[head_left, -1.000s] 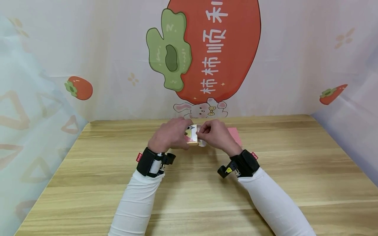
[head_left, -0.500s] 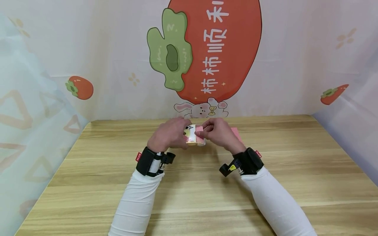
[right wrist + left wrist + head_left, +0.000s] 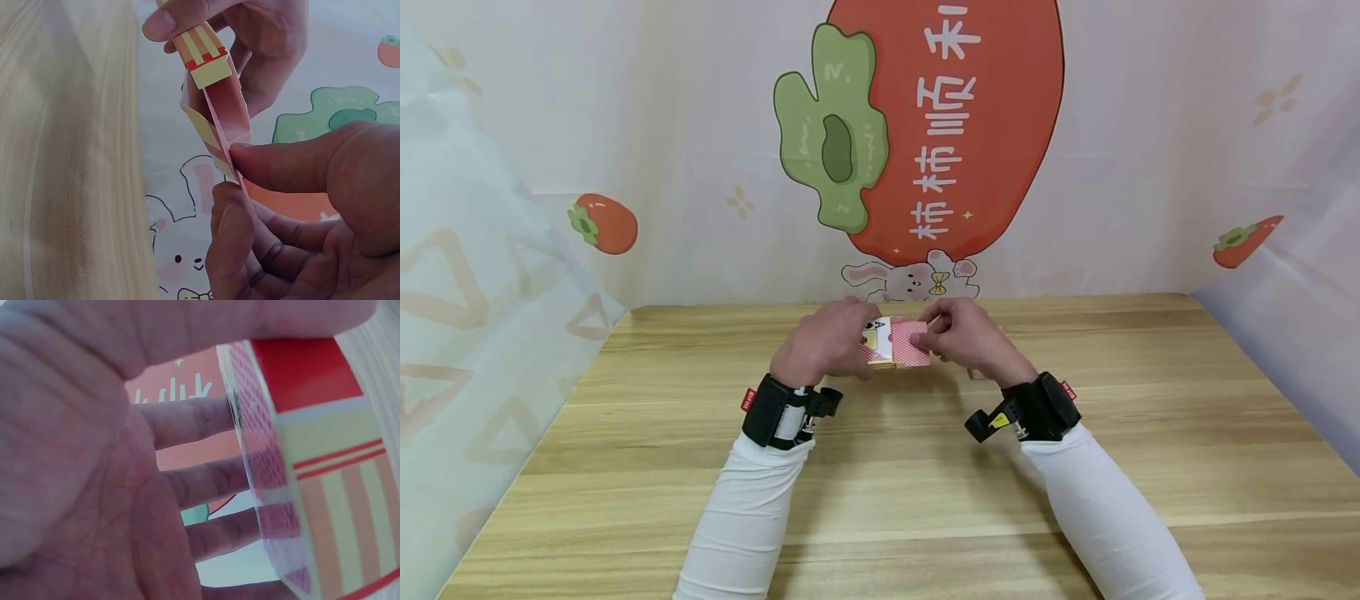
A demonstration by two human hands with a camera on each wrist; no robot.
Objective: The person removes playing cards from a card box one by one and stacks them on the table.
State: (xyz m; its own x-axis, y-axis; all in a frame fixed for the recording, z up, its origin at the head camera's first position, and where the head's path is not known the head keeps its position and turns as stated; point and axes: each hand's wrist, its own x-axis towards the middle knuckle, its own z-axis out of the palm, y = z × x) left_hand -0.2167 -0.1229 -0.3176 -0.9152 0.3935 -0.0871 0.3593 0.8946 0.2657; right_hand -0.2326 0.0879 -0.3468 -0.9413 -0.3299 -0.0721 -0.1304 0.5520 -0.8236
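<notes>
My left hand point(image 3: 829, 340) grips a playing card box point(image 3: 877, 337) by its left end, above the table. A letter A and a yellow patch show on its face. In the left wrist view, the box's striped narrow side point(image 3: 340, 487) faces the camera, with fingers spread behind it. From the box's open right end sticks out a pink-patterned playing card point(image 3: 907, 343). My right hand point(image 3: 966, 337) pinches the card's outer edge between thumb and fingers. The right wrist view shows the card edge-on, beside the hollow box mouth point(image 3: 228, 109). The box's inside is mostly hidden.
More pink-patterned cards, or one card, point(image 3: 976, 374) lie on the wooden table point(image 3: 887, 500), largely hidden behind my right hand. A printed cloth point(image 3: 700, 125) with a persimmon picture hangs at the table's far edge.
My right hand has moved rightward, and a longer stretch of the pink-patterned card now shows outside the box. My left hand with the box has shifted slightly left.
</notes>
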